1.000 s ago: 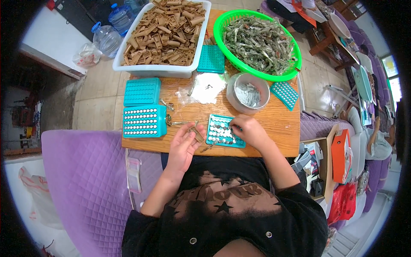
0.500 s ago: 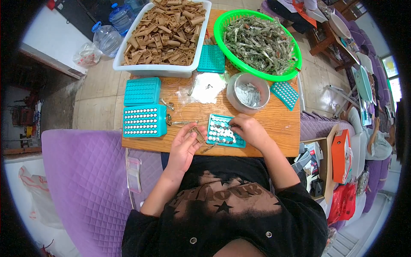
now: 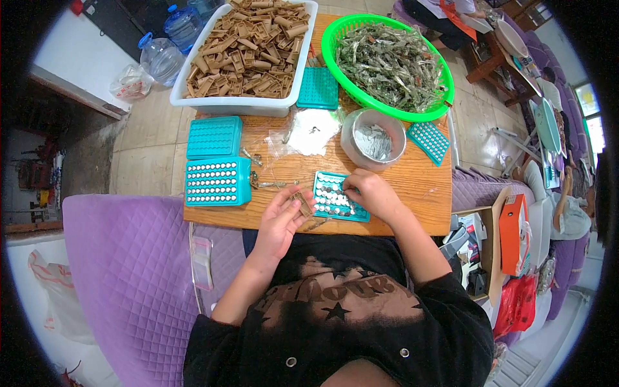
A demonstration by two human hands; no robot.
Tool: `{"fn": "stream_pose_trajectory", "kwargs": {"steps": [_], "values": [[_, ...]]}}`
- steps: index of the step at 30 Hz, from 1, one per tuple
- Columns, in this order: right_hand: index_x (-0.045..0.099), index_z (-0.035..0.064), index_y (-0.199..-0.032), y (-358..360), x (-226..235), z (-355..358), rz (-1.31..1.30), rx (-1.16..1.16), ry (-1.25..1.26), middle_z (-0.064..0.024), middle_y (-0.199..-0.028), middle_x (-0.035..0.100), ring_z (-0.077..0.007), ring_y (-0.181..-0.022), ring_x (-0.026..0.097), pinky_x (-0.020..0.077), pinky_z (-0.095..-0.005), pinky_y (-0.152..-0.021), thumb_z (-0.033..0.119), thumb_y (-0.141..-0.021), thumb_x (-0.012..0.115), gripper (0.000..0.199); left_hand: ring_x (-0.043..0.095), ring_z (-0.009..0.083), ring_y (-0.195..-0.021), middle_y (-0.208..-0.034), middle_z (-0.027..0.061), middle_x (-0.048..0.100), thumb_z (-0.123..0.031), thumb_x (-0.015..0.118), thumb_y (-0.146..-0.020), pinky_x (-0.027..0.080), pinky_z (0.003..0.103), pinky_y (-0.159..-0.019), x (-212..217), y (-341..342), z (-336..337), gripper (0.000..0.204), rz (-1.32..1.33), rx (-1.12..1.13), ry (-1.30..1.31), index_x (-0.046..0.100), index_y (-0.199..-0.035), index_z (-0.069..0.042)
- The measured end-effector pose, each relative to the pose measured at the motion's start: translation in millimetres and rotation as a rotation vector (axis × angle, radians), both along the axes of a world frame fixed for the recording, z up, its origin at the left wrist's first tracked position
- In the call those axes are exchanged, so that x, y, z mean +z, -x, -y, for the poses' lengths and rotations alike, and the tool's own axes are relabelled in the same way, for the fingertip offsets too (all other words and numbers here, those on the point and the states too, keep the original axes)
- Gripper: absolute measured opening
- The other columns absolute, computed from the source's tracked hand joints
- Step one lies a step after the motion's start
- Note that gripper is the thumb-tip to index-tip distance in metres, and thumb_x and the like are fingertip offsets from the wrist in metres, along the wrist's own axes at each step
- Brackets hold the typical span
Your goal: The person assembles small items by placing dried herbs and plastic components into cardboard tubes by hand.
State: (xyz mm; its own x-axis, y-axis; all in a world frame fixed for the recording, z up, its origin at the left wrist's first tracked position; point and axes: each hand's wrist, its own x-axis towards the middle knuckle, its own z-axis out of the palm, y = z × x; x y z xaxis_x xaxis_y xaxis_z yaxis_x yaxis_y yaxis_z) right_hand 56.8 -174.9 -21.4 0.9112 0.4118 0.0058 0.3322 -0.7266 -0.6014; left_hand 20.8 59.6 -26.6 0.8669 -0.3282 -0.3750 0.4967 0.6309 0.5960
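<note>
My left hand (image 3: 281, 216), left of the shallow teal tray, holds a small brown plastic casing (image 3: 304, 206) with its hollow side showing. Silver button cells (image 3: 332, 198), some of them darker, lie scattered over this teal tray (image 3: 358, 217). My right hand (image 3: 374, 195) is over the tray's right part, its fingers bent and pinched together among the cells. Whatever sits between those fingertips is hidden. Close to the table's front edge, below the tray, lies a small thin part (image 3: 318, 224) that I cannot make out.
Left are a teal block filled with silver cells (image 3: 218, 182) and another teal block (image 3: 214, 137). Behind stand a white bin (image 3: 235, 107) of brown casings, a green basket (image 3: 393, 111) of clear-wrapped parts, and a round tub (image 3: 352, 143) of metal strips. A teal tray (image 3: 429, 143) lies right.
My left hand has shifted slightly right toward the tray with the casing, which has turned a little. My right fingers have moved slightly left over the cells.
</note>
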Motion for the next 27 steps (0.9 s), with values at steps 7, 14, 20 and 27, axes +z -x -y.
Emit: {"fn": "stream_pose_trajectory", "kwargs": {"steps": [7, 14, 20, 27], "values": [[0.062, 0.0039, -0.079, 1, 2, -1, 0.019, 0.015, -0.021, -0.0131, -0.075, 0.057, -0.0299, -0.075, 0.058, 0.0474, -0.0395, -0.065, 0.007, -0.070, 0.063, 0.010, 0.056, 0.0261, -0.104, -0.114, 0.0184, 0.054, -0.005, 0.045, -0.091, 0.047, 0.040, -0.092, -2, 1, 0, 0.029, -0.014, -0.014, 0.024, 0.044, -0.120, -0.003], [0.062, 0.0030, -0.082, 4, 4, -1, 0.027, -0.011, -0.085, -0.0115, -0.073, 0.058, -0.0265, -0.069, 0.058, 0.0481, -0.0350, -0.064, 0.003, -0.069, 0.065, 0.013, 0.056, 0.0268, -0.104, -0.114, 0.0186, 0.054, -0.005, 0.045, -0.091, 0.048, 0.040, -0.091, -2, 2, 2, 0.028, -0.014, -0.021, 0.019, 0.044, -0.119, -0.001], [0.062, 0.0036, -0.083, 26, 39, -49, 0.121, -0.162, -0.444, -0.0121, -0.076, 0.059, -0.0281, -0.070, 0.059, 0.0492, -0.0343, -0.062, 0.004, -0.070, 0.066, 0.013, 0.056, 0.0200, -0.102, -0.112, 0.0133, 0.056, -0.005, 0.047, -0.091, 0.048, 0.034, -0.087, 12, 3, 11, 0.029, -0.003, -0.124, -0.084, 0.046, -0.119, -0.001], [0.061, 0.0029, -0.082, 34, 18, -46, 0.305, -0.070, -0.289, -0.0120, -0.080, 0.058, -0.0295, -0.072, 0.058, 0.0490, -0.0362, -0.062, 0.006, -0.069, 0.065, 0.013, 0.057, 0.0178, -0.100, -0.111, 0.0107, 0.056, -0.006, 0.047, -0.091, 0.052, 0.032, -0.081, 15, 2, 24, 0.032, -0.012, -0.169, -0.209, 0.045, -0.122, 0.001]]}}
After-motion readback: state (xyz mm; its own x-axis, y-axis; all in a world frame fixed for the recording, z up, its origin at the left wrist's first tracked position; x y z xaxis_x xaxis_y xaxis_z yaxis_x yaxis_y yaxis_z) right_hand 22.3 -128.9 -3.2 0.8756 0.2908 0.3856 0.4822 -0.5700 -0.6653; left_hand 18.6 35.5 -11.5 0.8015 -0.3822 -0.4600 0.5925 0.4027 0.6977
